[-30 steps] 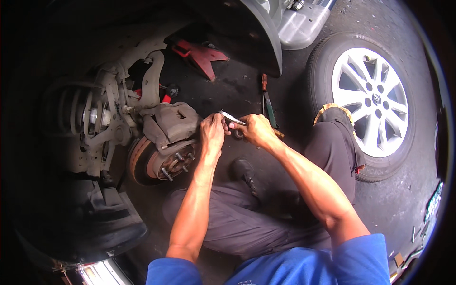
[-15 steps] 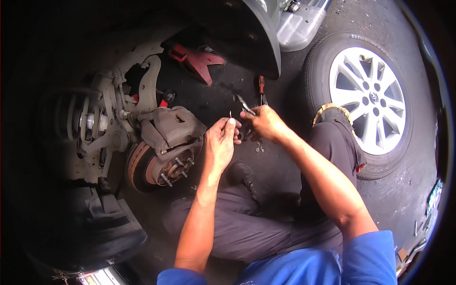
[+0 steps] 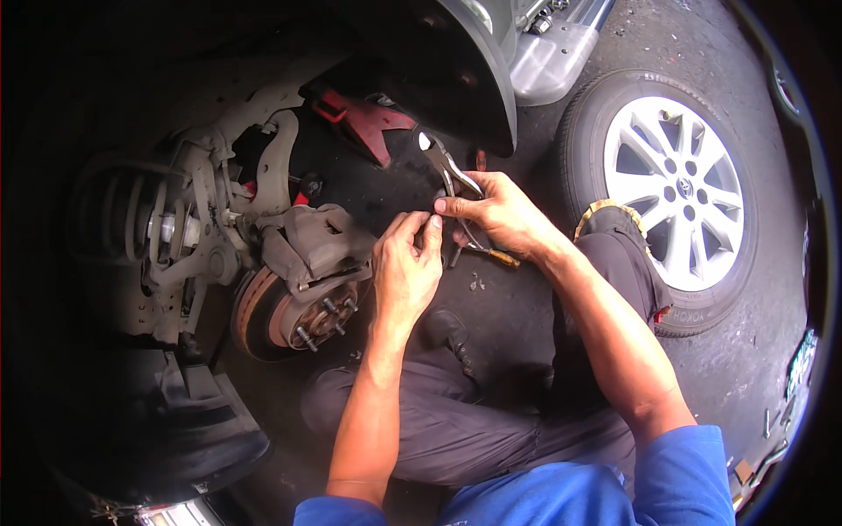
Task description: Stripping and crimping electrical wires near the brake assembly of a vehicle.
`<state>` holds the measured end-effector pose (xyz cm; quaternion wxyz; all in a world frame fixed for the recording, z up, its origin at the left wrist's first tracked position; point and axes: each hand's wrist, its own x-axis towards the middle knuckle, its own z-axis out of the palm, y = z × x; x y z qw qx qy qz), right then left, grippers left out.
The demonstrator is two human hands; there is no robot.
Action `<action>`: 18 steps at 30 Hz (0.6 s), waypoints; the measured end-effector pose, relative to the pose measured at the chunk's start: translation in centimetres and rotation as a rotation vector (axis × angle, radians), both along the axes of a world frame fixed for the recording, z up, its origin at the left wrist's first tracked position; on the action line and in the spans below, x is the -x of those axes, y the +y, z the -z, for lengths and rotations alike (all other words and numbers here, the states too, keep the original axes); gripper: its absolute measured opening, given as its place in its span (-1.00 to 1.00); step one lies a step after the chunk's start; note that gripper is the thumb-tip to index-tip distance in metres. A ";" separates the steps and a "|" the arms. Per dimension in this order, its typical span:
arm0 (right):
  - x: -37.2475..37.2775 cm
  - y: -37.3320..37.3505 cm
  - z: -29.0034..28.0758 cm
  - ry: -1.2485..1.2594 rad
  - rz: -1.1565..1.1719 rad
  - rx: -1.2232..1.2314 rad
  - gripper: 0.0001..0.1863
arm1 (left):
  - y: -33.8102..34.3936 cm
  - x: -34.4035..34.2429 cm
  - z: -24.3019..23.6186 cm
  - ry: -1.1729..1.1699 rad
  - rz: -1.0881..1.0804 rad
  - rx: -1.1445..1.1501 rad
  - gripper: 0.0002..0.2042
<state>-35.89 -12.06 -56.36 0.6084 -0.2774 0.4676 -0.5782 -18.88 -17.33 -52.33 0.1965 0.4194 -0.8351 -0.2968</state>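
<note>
My right hand (image 3: 495, 215) is closed around a pair of metal pliers (image 3: 438, 158), whose head points up and to the left. My left hand (image 3: 406, 263) is pinched beside the right thumb; what it holds, if anything, is too small to make out. To the left of my hands is a grey brake caliper (image 3: 316, 241) over a rusty brake disc (image 3: 259, 307) with several bare wheel studs. Behind the pliers, a screwdriver's red handle (image 3: 481, 160) shows, and a yellow handle (image 3: 502, 257) lies below my right hand.
A red jack stand (image 3: 377, 127) stands under the car's dark wheel arch (image 3: 465, 61). Suspension parts (image 3: 206, 245) fill the left side. A wheel with a silver rim (image 3: 667, 175) lies to the right, beside my bent knee (image 3: 614, 254). Several tools (image 3: 776, 451) lie at the lower right.
The pliers and my right hand have moved up, with the head now turned upward. My left hand has moved right. A small pale piece seen in its fingers earlier is no longer clearly visible.
</note>
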 end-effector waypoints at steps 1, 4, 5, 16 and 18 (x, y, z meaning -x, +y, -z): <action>-0.1 -0.1 0.0 0.020 0.005 -0.004 -0.80 | 0.0 0.0 -0.3 -0.022 -0.002 0.002 -0.78; -0.2 -0.4 0.3 -0.013 0.042 -0.002 -0.79 | -0.6 -0.3 1.3 0.133 -0.067 -0.022 -0.75; -0.1 -0.4 0.5 -0.064 0.076 0.002 -0.80 | -0.6 -0.2 1.2 0.133 -0.067 -0.024 -0.75; 0.5 -0.6 1.9 -0.184 0.121 -0.044 -0.81 | -1.7 -2.3 -2.4 -0.168 0.377 0.011 -0.78; 0.0 -0.8 2.0 -0.171 0.088 -0.057 -0.81 | -2.0 -3.0 -2.8 -0.337 0.361 0.072 -0.75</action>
